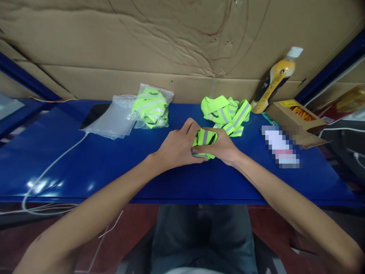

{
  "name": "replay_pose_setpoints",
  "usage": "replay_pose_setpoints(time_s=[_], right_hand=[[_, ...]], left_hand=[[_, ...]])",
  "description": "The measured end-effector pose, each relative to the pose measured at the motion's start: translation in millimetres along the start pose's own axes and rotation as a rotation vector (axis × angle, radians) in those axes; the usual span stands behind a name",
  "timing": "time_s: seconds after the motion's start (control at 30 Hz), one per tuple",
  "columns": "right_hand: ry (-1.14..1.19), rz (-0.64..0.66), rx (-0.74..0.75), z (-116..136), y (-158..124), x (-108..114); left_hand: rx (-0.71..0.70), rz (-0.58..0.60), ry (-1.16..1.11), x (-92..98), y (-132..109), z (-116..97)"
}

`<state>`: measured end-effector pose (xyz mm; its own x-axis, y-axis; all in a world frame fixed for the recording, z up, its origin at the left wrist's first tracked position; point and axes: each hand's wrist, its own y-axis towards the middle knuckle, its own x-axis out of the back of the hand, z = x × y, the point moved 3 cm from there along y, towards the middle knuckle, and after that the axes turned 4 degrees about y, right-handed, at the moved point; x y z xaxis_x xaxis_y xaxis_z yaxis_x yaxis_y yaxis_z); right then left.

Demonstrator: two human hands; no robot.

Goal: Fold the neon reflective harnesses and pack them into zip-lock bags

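Note:
Between my two hands is a folded bundle of neon-yellow reflective strap [205,137] with grey stripes, held just above the blue table. My left hand [182,146] wraps its left side, fingers closed round it. From the right, my right hand [224,146] grips the same bundle, its thumb across the front. Just behind lies a loose heap of the same reflective straps [225,112]. To the left, a clear zip bag [152,106] holds more bundled strap. Beside that bag, several flat clear plastic bags [112,118] lie in a stack.
A dark flat object [95,114] is partly under the plastic bags, with a white cable [54,163] running off it. At right stand a yellow drink bottle [273,82] and an open cardboard box [299,114]. A pixelated item [281,148] lies in front. Cardboard [142,45] lines the back.

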<state>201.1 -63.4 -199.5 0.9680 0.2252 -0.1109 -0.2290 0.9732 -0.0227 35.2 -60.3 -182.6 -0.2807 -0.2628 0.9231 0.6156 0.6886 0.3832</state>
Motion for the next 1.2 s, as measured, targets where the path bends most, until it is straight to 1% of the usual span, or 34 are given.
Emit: replay_pose_setpoints(time_s=[0.13, 0.2, 0.3, 0.37, 0.47, 0.53, 0.57, 0.67, 0.73, 0.83, 0.93, 1.03, 1.1, 1.13, 1.17, 1.2], right_hand=[[0.086, 0.065, -0.076, -3, -1, -1], [0.110, 0.074, -0.079, -3, -2, -1], [0.114, 0.050, -0.034, -2, -3, -4], [0.124, 0.023, -0.020, -3, -2, -7], [0.135, -0.036, -0.030, -4, -1, -8], [0.129, -0.049, -0.040, -3, 0, -7], [0.128, -0.027, -0.048, -2, 0, -7], [0.137, 0.093, -0.082, 0, 0, -5], [0.143, 0.135, -0.107, 0, 0, -2], [0.152, 0.126, -0.124, -3, 3, 0], [0.151, 0.099, -0.090, -6, 5, -1], [0.171, 0.067, -0.078, -4, 7, -2], [0.209, 0.056, -0.094, -1, 7, 0], [0.224, 0.051, -0.102, 1, 7, 2], [0.233, 0.043, -0.106, 3, 7, 4], [0.233, 0.031, -0.104, 5, 7, 7]], left_hand=[[-0.055, -0.068, -0.021, 3.7, -3, -5], [-0.082, -0.055, 0.011, 6.2, -3, -6], [-0.135, -0.018, 0.055, 8.7, -3, -7], [-0.152, -0.024, 0.058, 9.3, -3, -5], [-0.129, -0.033, 0.058, 6.4, -1, 1], [-0.120, -0.032, 0.013, 2.3, 2, 8], [-0.121, -0.032, -0.034, 0.3, 3, 11], [-0.150, -0.027, -0.185, -3.5, 6, 21], [-0.180, -0.017, -0.224, -3.3, 7, 24], [-0.202, -0.022, -0.215, -0.5, 7, 25], [-0.189, -0.049, -0.159, 3.5, 5, 21], [-0.172, -0.081, -0.150, 15.3, 4, 18], [-0.125, -0.167, -0.183, 32.1, 7, 28], [-0.070, -0.239, -0.180, 42.5, 8, 40], [0.016, -0.315, -0.149, 53.0, 8, 57], [0.119, -0.402, -0.083, 63.0, 8, 80]])
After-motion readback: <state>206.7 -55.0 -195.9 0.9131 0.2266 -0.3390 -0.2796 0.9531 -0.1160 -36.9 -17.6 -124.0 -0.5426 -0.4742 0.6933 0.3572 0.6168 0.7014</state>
